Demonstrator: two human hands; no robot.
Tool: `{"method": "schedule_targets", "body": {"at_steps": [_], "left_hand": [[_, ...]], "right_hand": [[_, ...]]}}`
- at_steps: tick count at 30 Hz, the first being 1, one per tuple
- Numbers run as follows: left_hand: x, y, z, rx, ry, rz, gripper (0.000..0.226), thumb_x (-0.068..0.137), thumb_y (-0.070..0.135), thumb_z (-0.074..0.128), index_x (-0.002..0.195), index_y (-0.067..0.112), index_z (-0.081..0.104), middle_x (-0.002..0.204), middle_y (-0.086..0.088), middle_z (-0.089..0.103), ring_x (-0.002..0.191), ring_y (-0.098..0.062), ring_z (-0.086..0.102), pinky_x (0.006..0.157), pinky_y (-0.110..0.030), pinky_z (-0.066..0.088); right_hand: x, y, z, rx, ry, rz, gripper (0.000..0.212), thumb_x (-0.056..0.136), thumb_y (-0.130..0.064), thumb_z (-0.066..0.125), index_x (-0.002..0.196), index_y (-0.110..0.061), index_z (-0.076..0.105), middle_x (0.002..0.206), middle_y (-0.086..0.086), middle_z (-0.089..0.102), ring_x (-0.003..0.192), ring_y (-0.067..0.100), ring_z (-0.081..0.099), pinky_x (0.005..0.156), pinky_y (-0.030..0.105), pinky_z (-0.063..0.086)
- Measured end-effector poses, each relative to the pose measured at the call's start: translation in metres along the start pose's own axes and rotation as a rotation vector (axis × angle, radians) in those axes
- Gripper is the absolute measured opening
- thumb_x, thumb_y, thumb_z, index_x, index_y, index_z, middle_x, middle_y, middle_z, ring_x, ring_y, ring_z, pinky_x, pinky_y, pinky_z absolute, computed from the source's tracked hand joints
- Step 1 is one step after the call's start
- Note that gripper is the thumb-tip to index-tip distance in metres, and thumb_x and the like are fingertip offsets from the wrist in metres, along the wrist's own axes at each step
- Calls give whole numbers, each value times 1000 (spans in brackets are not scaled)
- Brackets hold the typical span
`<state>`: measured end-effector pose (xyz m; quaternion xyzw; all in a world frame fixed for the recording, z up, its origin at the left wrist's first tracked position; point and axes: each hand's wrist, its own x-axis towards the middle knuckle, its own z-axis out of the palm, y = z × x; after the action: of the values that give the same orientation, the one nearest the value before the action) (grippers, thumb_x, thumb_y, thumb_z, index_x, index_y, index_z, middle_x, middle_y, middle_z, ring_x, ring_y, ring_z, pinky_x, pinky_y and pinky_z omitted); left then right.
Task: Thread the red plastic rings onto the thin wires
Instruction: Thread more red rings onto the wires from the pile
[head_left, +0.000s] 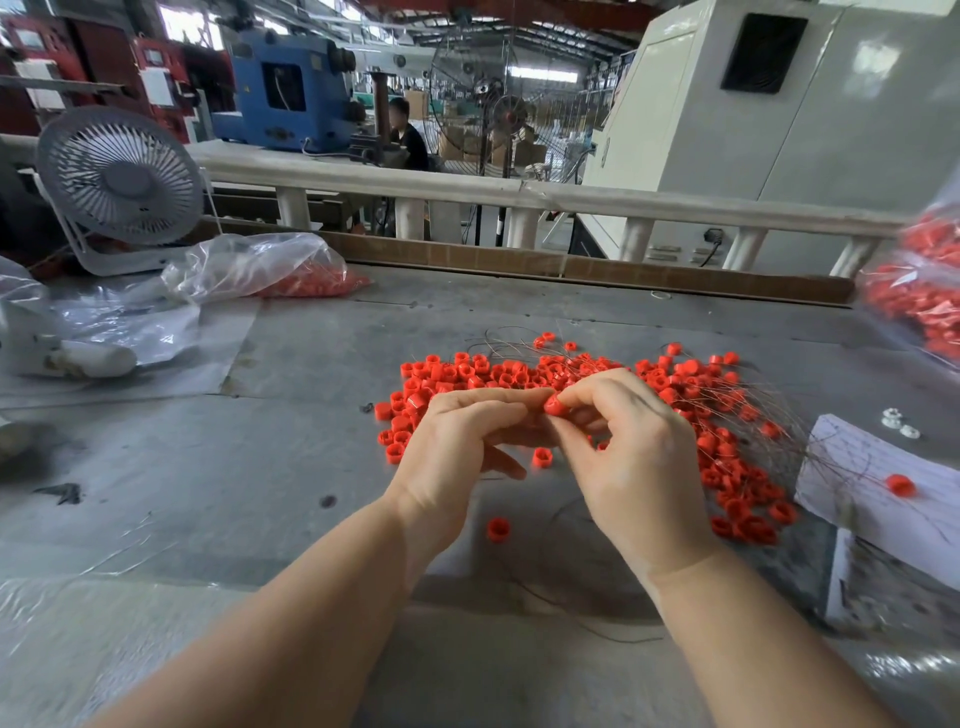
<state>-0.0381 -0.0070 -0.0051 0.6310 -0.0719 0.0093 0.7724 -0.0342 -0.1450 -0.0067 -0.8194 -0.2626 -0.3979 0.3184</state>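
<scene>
A heap of red plastic rings spreads across the grey table, with thin wires tangled through its right side. Above the heap, my right hand pinches one red ring between thumb and forefinger. My left hand meets it from the left with fingers curled, fingertips at the ring; whether they pinch a wire there is too fine to see. One thin wire trails on the table below my right wrist. Single rings lie loose near my hands.
A grey desk fan stands at the back left beside a clear bag of red rings. Another bag of rings sits at the right edge. White paper lies at the right with a ring on it. A wooden rail bounds the table's far side.
</scene>
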Motion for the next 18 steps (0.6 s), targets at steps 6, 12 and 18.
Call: {"method": "schedule_targets", "body": {"at_steps": [6, 12, 18], "left_hand": [[-1, 1, -1, -25, 5, 32, 47, 85, -6, 34, 76, 14, 76, 81, -13, 73, 77, -25, 71, 50, -22, 48], [0, -1, 0, -35, 12, 30, 48, 83, -8, 33, 73, 12, 75, 76, -13, 73, 68, -21, 69, 48, -21, 48], [-1, -1, 1, -22, 6, 39, 44, 82, -10, 32, 80, 7, 73, 76, -12, 73, 66, -19, 69, 47, -22, 48]], "right_hand": [[1, 2, 1, 60, -11, 68, 8, 75, 0, 73, 75, -4, 66, 73, 3, 62, 63, 16, 59, 57, 37, 52], [0, 0, 0, 15, -24, 65, 10, 74, 0, 74, 72, -3, 64, 69, 3, 60, 59, 15, 56, 55, 32, 48], [0, 0, 0, -11, -27, 60, 13, 76, -1, 72, 69, -2, 61, 65, 4, 56, 57, 19, 53, 54, 34, 44]]}}
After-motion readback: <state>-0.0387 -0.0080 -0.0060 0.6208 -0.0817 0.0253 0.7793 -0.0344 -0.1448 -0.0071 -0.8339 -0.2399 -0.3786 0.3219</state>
